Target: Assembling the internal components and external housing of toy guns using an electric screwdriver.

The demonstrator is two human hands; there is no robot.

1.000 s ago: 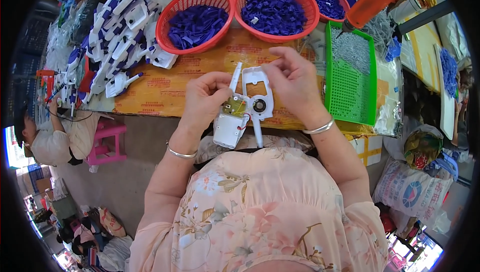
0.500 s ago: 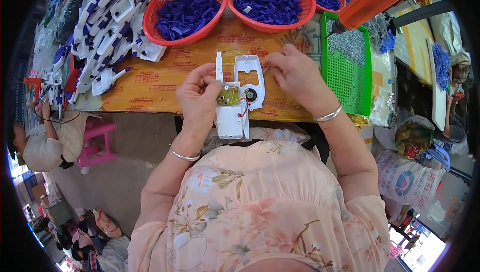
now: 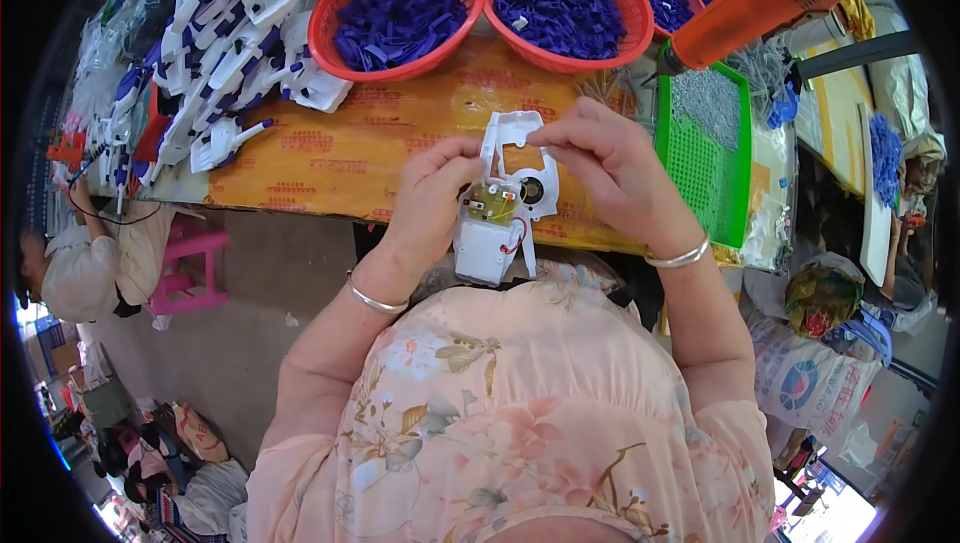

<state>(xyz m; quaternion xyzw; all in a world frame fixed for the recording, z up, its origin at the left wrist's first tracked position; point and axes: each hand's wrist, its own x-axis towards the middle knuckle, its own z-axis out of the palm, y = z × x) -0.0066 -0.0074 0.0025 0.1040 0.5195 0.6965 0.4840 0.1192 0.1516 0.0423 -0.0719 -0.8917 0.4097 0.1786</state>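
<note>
Several red baskets [image 3: 570,65] beyond white casing [image 3: 485,248]

Pink stool [image 3: 196,244] on grey floor [image 3: 285,268] near a co-worker [image 3: 85,273]

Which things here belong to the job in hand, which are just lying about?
Likely the job:
- white housing with circuit board, held by the left hand
- white shell, by the right hand
- green tray, orange power tool

Seemingly just about:
- pink stool
- white sack
</note>
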